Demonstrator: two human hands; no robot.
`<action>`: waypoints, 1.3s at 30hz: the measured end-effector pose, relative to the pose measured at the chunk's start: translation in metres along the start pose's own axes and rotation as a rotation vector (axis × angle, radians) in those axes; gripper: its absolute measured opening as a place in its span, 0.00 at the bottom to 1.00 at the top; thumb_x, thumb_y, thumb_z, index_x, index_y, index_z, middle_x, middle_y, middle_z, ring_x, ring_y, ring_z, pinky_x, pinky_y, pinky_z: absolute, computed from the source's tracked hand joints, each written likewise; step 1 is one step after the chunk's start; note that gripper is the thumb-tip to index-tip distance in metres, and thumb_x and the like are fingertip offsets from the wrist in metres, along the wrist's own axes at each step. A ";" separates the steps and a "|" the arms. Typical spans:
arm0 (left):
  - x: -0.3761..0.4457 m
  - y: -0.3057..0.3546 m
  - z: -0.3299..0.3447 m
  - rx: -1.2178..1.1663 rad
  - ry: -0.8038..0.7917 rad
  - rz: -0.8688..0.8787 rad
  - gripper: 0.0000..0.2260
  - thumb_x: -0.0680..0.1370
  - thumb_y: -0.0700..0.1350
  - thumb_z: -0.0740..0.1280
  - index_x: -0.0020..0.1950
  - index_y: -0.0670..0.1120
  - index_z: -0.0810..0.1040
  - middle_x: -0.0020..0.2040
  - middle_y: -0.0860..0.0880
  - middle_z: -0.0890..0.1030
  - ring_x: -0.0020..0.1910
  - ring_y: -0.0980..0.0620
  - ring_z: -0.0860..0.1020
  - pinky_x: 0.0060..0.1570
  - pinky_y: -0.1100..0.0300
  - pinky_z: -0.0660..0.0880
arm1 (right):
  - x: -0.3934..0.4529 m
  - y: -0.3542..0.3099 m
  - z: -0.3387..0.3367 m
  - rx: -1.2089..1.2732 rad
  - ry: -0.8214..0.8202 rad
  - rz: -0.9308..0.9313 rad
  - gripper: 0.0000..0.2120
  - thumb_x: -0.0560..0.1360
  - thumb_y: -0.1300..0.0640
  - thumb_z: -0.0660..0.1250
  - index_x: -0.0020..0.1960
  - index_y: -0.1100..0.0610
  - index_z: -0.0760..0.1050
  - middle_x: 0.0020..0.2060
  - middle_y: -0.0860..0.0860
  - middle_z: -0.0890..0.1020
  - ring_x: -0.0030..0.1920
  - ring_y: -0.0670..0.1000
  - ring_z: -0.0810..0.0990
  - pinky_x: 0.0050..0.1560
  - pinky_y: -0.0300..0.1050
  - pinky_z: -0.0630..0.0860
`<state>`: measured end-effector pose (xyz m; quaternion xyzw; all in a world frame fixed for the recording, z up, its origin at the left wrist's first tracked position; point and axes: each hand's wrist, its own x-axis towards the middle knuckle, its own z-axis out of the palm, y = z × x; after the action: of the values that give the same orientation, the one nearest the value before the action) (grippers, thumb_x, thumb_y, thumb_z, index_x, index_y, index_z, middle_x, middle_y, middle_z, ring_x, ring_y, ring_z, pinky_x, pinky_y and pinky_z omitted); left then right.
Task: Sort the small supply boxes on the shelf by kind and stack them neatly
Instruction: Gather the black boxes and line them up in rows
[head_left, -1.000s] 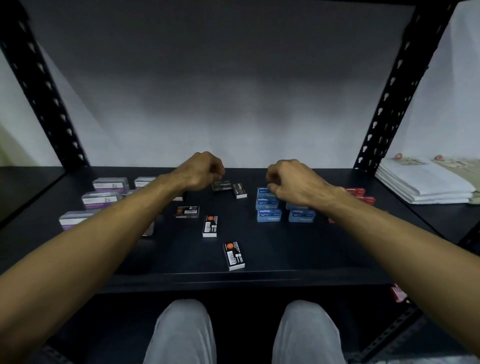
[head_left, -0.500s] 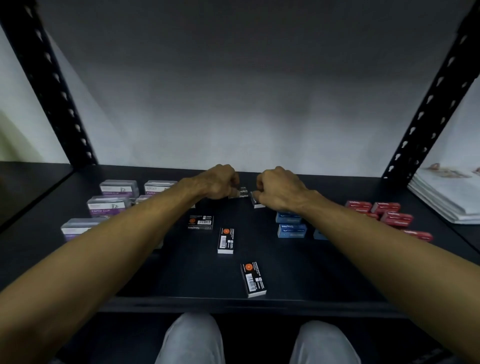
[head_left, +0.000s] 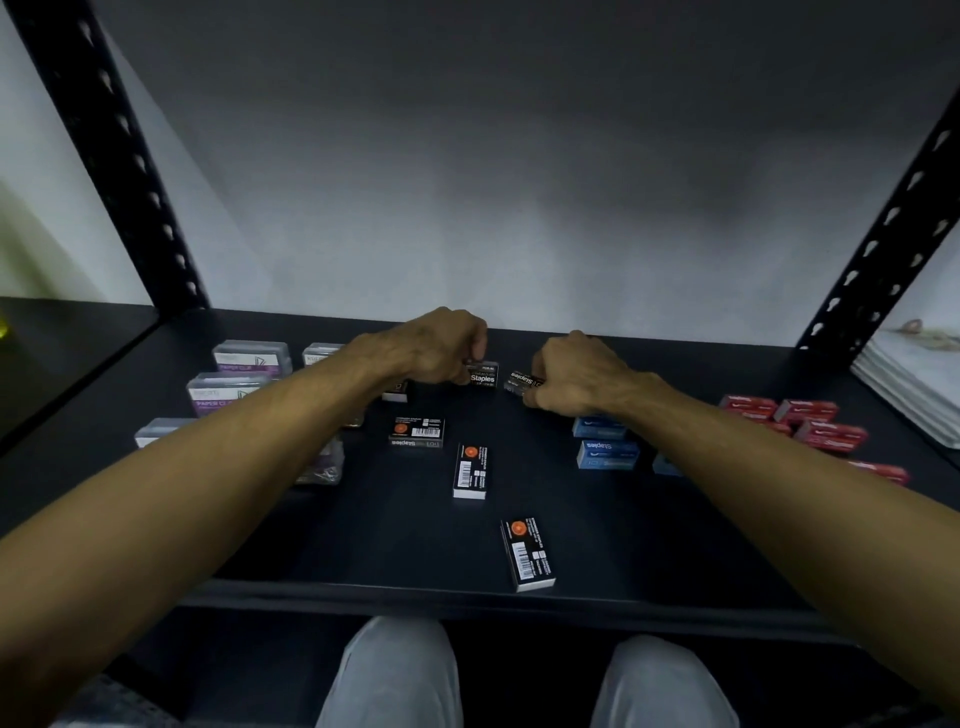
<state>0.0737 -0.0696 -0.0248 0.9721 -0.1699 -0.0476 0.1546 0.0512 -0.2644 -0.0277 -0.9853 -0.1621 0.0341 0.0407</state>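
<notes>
My left hand (head_left: 434, 345) grips a black staples box (head_left: 483, 374) near the back middle of the black shelf (head_left: 623, 545). My right hand (head_left: 576, 376) pinches a second black staples box (head_left: 519, 382) just to its right. Three more black staples boxes lie flat in front: one (head_left: 416, 432), one (head_left: 470, 471) and one (head_left: 527, 553) close to the front edge. Purple paper clip boxes (head_left: 252, 358) stand at the left, partly hidden by my left forearm. Blue staples boxes (head_left: 607, 454) sit under my right wrist. Red boxes (head_left: 826, 431) lie at the right.
Black perforated uprights stand at the back left (head_left: 119, 156) and back right (head_left: 893, 228). A pile of white papers (head_left: 914, 374) lies beyond the right upright. A grey wall backs the shelf. My knees show below the front edge.
Both hands have moved toward each other over the back middle and taken hold of the two black staples boxes there; the right hand left the blue boxes. The view has shifted left.
</notes>
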 end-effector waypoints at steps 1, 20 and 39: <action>-0.001 -0.001 -0.001 0.007 0.001 0.007 0.12 0.72 0.39 0.75 0.51 0.49 0.75 0.45 0.52 0.77 0.45 0.51 0.77 0.40 0.61 0.71 | 0.001 0.000 0.001 0.011 0.013 -0.005 0.13 0.71 0.48 0.71 0.46 0.58 0.81 0.40 0.53 0.82 0.40 0.53 0.80 0.38 0.44 0.78; -0.007 -0.009 -0.001 0.051 -0.002 0.004 0.11 0.73 0.39 0.74 0.53 0.49 0.79 0.52 0.49 0.81 0.51 0.49 0.79 0.53 0.56 0.77 | 0.009 0.000 -0.001 0.267 0.038 -0.040 0.09 0.70 0.60 0.76 0.48 0.53 0.78 0.41 0.46 0.80 0.44 0.49 0.79 0.44 0.42 0.73; -0.010 -0.009 -0.002 0.061 0.006 0.015 0.09 0.73 0.41 0.74 0.53 0.49 0.80 0.50 0.50 0.81 0.50 0.49 0.79 0.50 0.57 0.76 | 0.019 -0.009 0.000 0.431 0.107 -0.060 0.11 0.70 0.67 0.72 0.49 0.55 0.79 0.40 0.49 0.80 0.40 0.49 0.78 0.33 0.38 0.70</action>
<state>0.0678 -0.0575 -0.0256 0.9752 -0.1784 -0.0384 0.1256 0.0658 -0.2499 -0.0283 -0.9490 -0.1777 0.0144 0.2601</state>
